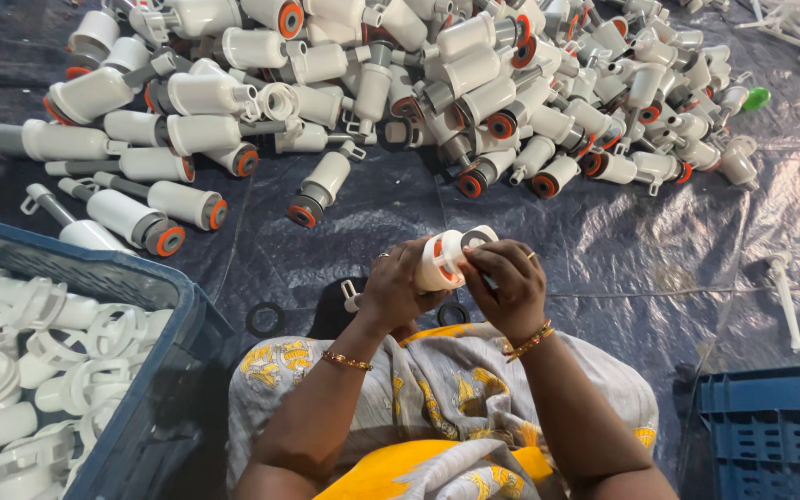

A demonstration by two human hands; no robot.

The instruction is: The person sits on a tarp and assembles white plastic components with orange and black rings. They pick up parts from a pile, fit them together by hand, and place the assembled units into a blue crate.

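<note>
The left hand [391, 287] and right hand [508, 282] clamp one white cylinder [444, 258]; fingers cover its lower end. Beneath them, two black rings [265, 319] lie partly hidden.

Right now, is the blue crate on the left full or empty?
Nearly full: white plastic parts are heaped close to the rim of the blue crate.

A dark tarpaulin [604, 250] carries heaped white plastic parts [400, 83] and black rings [265, 319].

blue crate [164, 407], dark tarp [659, 250], green cap [756, 97]
</note>
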